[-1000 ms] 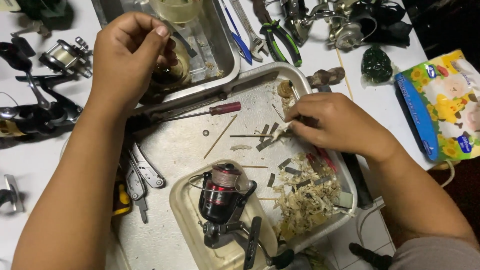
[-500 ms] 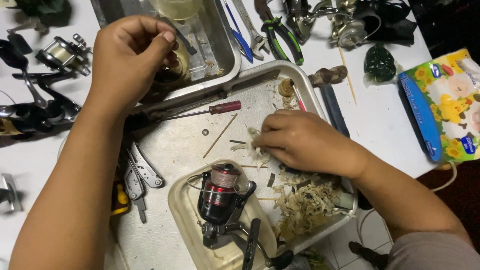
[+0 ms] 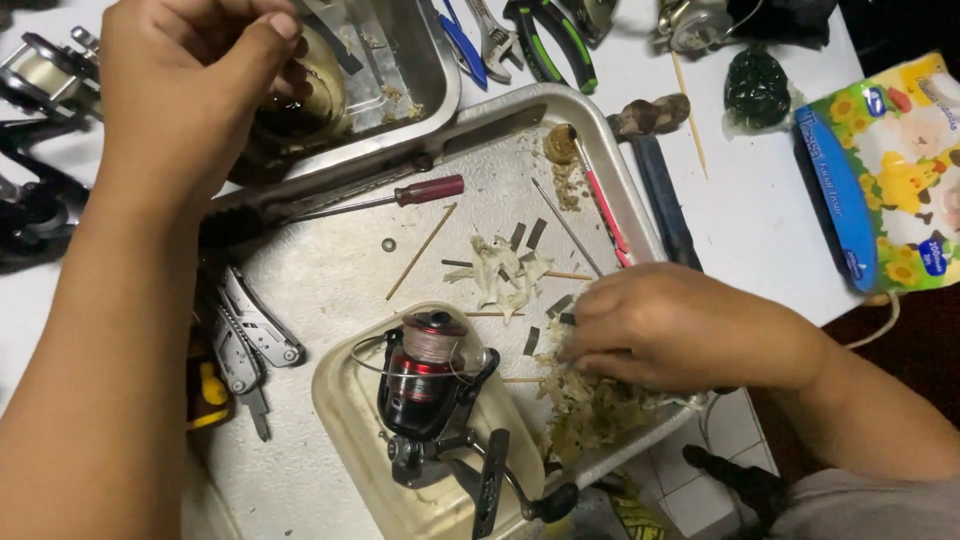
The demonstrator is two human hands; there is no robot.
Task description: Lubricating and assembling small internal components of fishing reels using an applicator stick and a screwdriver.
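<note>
While spread over a white worktop [image 3: 770, 230]: large metal tray [image 3: 330, 280], with a spinning reel [image 3: 435, 385] in a cream dish [image 3: 350, 420]. Left hand [image 3: 185, 90], curled shut on a round brass-coloured part [image 3: 300, 95], over a smaller steel pan [image 3: 415, 60]. Right hand [image 3: 680, 325], fingers bent, pressed onto a heap of dirty tissue scraps [image 3: 590, 405] at the tray's near corner.

Bare forearms, grey garment at edge

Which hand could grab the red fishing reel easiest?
Probably the right hand: it rests on the paper scraps just beside the reel. The left hand is farther off, up at the metal tray.
</note>
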